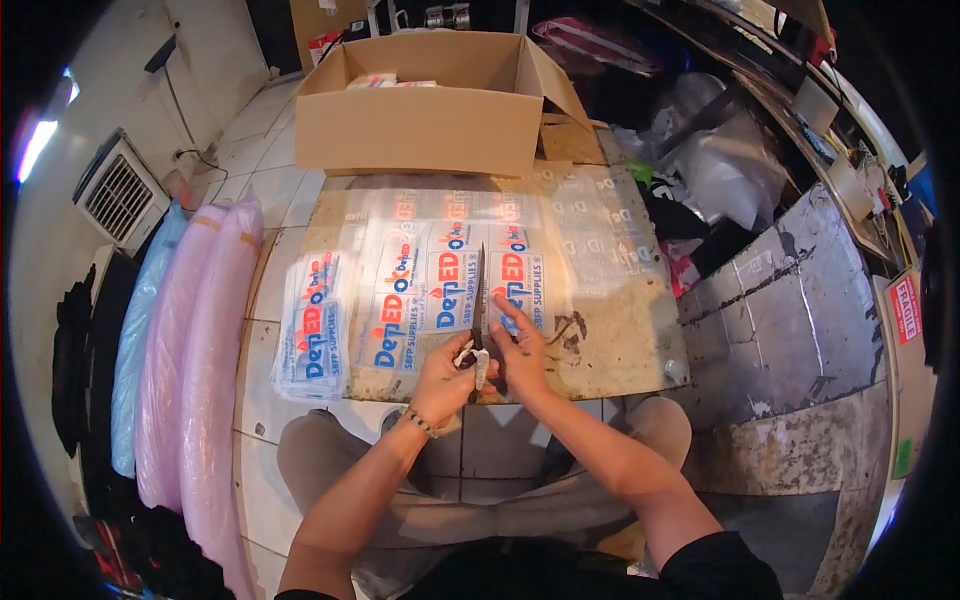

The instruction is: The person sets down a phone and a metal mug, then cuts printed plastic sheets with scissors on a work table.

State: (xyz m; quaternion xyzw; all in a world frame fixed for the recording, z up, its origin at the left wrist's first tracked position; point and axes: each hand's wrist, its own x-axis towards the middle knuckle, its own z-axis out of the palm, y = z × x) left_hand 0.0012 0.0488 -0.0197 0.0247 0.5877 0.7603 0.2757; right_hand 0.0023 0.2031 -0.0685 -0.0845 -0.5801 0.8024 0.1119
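My left hand (444,382) grips the wrapped handle of a dark long-bladed cutting tool (481,292), which looks like scissors with white wrapping. Its blade points away from me, over the printed plastic. Just right of the tool, my right hand (523,360) has its thumb and index finger apart, close to the blade. Under both hands lies a clear plastic sheet (454,277) with repeated red and blue printing, spread over a worn board (622,337). A stack of printed plastic pieces (311,330) sits at the board's left edge, overhanging it slightly.
At the board's far edge stands an open cardboard box (420,131) holding printed packs (394,81). Pink plastic-wrapped rolls (214,360) and a blue one (142,352) lie on the left. Crumpled clear plastic (731,165) is heaped at right, near a cluttered shelf (855,180).
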